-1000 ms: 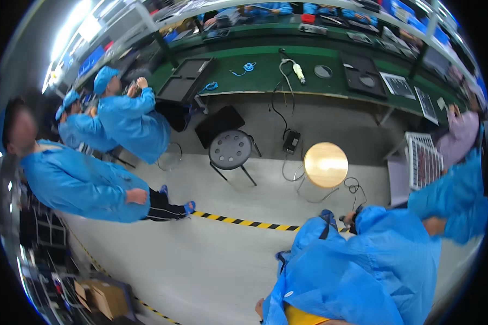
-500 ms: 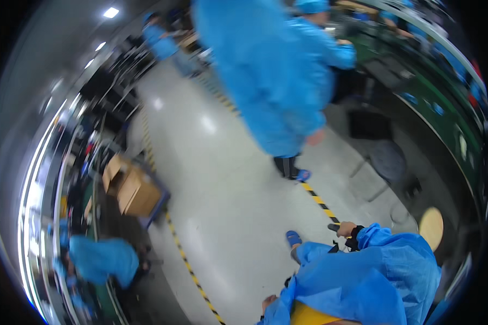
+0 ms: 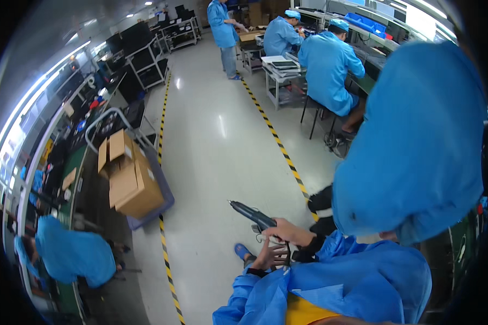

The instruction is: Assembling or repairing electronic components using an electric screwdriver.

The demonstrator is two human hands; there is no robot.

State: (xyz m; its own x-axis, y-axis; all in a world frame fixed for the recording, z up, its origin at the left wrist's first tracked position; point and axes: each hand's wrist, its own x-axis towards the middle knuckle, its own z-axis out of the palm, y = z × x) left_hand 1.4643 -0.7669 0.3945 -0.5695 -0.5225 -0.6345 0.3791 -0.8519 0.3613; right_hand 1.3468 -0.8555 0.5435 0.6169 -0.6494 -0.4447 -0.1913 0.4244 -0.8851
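Note:
My right hand (image 3: pixel 291 232) is wrapped around a dark electric screwdriver (image 3: pixel 253 214), held out in front of my blue smock. Its pointed metal tip is directed to the far left. Just below, my left hand (image 3: pixel 270 255) is raised with its fingers apart, close to the right wrist and a dark cable hanging there. Whether the left fingers touch that cable, I cannot tell. A small dark piece (image 3: pixel 257 229) shows beside the screwdriver body; its kind is unclear. Dark bands circle both wrists.
Close on my right, a person in a blue smock (image 3: pixel 412 146) fills much of the view. A platform cart (image 3: pixel 165 197) with cardboard boxes (image 3: pixel 130 181) stands left by striped floor tape (image 3: pixel 168 265). Seated workers line benches on both sides; a paper-laden trolley (image 3: pixel 276 81) stands ahead.
The view has turned rightward and steadied. The person ahead now stands close at my right. My hands have come together before me, and the screwdriver shows clearly.

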